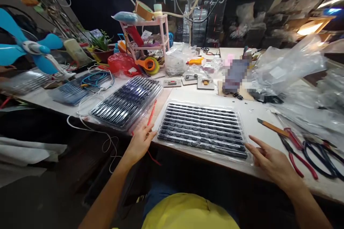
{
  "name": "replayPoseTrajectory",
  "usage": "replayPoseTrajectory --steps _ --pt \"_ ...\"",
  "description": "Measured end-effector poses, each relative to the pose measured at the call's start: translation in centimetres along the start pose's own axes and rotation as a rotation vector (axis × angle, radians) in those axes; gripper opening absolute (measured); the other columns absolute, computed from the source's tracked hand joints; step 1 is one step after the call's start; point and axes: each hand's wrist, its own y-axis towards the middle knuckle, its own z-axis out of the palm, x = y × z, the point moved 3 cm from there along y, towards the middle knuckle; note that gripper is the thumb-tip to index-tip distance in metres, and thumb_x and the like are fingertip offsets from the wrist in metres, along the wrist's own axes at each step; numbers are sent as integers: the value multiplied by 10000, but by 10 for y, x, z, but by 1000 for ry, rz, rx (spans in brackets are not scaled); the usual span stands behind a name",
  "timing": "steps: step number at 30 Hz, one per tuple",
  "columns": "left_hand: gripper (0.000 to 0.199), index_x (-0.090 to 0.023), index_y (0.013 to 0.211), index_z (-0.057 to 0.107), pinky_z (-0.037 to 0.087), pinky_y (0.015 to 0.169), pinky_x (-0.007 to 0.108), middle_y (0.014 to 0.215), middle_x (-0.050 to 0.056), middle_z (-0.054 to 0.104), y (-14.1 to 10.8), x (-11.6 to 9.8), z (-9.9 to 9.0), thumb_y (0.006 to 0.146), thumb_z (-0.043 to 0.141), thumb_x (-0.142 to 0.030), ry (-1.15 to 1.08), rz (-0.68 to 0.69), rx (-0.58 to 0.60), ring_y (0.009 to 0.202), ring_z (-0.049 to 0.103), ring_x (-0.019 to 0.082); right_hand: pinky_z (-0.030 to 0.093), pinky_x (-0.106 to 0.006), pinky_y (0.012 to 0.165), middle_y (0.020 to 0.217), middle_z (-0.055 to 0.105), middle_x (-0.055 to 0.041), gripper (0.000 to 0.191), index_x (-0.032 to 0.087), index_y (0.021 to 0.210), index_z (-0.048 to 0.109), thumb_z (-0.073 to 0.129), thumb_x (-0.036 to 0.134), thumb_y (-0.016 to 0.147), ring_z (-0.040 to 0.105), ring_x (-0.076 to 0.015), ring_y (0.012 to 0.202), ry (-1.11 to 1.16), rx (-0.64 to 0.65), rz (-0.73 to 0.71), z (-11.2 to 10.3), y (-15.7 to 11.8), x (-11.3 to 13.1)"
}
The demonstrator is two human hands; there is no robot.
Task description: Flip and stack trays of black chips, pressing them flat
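Observation:
A clear plastic tray (202, 128) holding several rows of long black strips lies flat at the table's front edge. Its near left corner meets the bent fingers of my left hand (139, 143), which pinch at the clear rim. At the right edge of the tray is my right hand (268, 159), fingers stretched and apart, one fingertip against the rim; its thumb is hidden. To the left sits a stack of similar filled trays (127, 102). A red strap (152, 112) runs between the stack and the single tray, hanging over the table edge.
Right of my right hand lie red-handled pliers (301, 162), a screwdriver (293, 138) and dark-handled scissors (319, 159). Clear plastic bags (290, 64) heap up behind them. A pink shelf (147, 23), tape rolls (150, 65) and small metal fixtures (205, 83) stand farther back. A blue fan (29, 46) is at left.

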Motion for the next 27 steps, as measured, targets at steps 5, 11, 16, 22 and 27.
replayPoseTrajectory --steps 5,11,16,22,27 --pt "525 -106 1252 544 344 1022 439 1299 161 514 43 -44 12 929 328 -459 319 246 26 1207 466 284 459 -494 801 1073 643 -177 685 110 1305 497 243 612 914 594 -331 993 -402 -235 -350 7 30 39" --pt "684 -154 1441 281 136 1115 519 1529 97 194 62 -68 81 907 286 -582 606 420 283 1412 112 283 172 -563 1075 1522 181 -87 704 212 1458 241 274 640 900 112 -303 1396 -607 192 -590 61 44 70" --pt "715 -148 1459 214 99 1115 530 1540 86 96 58 -62 90 906 234 -601 683 419 307 1417 74 276 170 -584 1072 1526 118 -97 725 218 1463 217 273 659 890 63 -315 1397 -581 318 -551 62 43 76" --pt "717 -146 1457 218 120 1110 536 1534 96 122 60 -61 88 906 223 -604 700 454 277 1413 99 281 152 -556 1093 1521 135 -120 728 158 1457 241 235 636 908 78 -299 1399 -560 164 -593 66 42 85" --pt "708 -147 1451 245 152 1106 523 1528 92 151 59 -59 91 908 213 -600 728 461 245 1408 134 282 170 -567 1086 1516 143 -135 743 140 1448 271 223 643 904 115 -320 1392 -562 206 -565 69 41 85"
